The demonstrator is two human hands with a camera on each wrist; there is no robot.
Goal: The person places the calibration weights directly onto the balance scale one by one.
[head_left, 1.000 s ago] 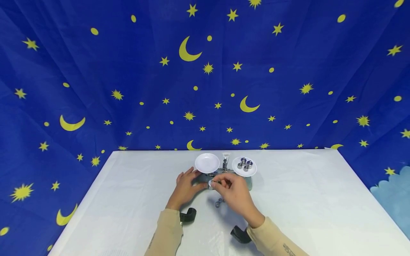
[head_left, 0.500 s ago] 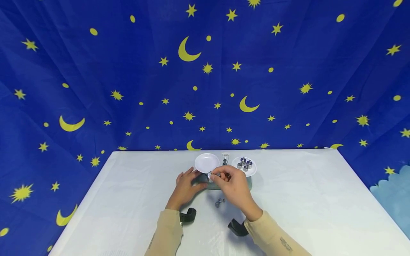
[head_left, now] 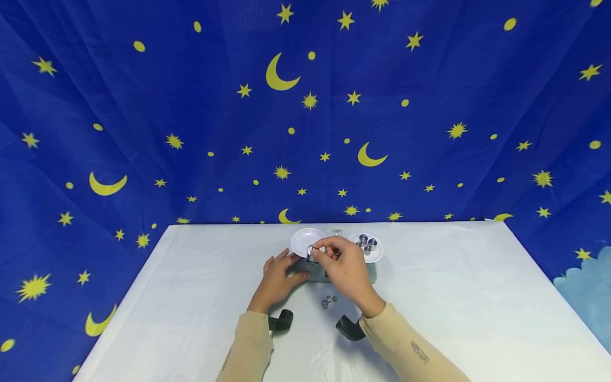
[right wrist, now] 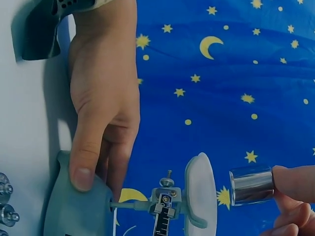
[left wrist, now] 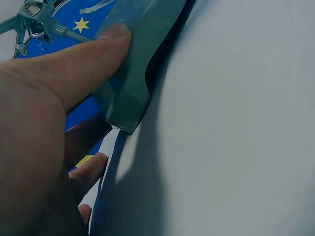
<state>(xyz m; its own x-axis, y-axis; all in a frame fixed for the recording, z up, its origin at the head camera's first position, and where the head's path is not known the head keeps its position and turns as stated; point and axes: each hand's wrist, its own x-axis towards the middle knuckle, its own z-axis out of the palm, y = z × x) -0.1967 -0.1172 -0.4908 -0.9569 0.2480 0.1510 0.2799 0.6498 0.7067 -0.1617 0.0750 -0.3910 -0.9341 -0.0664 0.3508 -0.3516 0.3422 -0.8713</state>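
A green balance scale (head_left: 312, 275) with two white pans stands on the table. My left hand (head_left: 277, 282) holds the left end of its base, the thumb (left wrist: 110, 49) lying on the front and the other fingers behind. Between thumb and fingertips my right hand (head_left: 350, 270) pinches a shiny cylindrical metal weight (right wrist: 250, 186). In the head view this weight is at the near right edge of the left pan (head_left: 303, 239); the right wrist view shows it apart from the pan. Several metal weights (head_left: 372, 244) sit in the right pan (head_left: 378, 253), partly hidden by my right hand.
Several smaller metal weights (head_left: 326, 301) lie on the white tabletop (head_left: 200, 297) in front of the scale. Dark curved wrist attachments (head_left: 282, 321) stick out below both forearms. A blue cloth (head_left: 215, 106) with stars and moons hangs behind the table.
My right hand has lifted the weight from in front of the scale's base up to the height of the left pan. The left hand stays where it was on the base.
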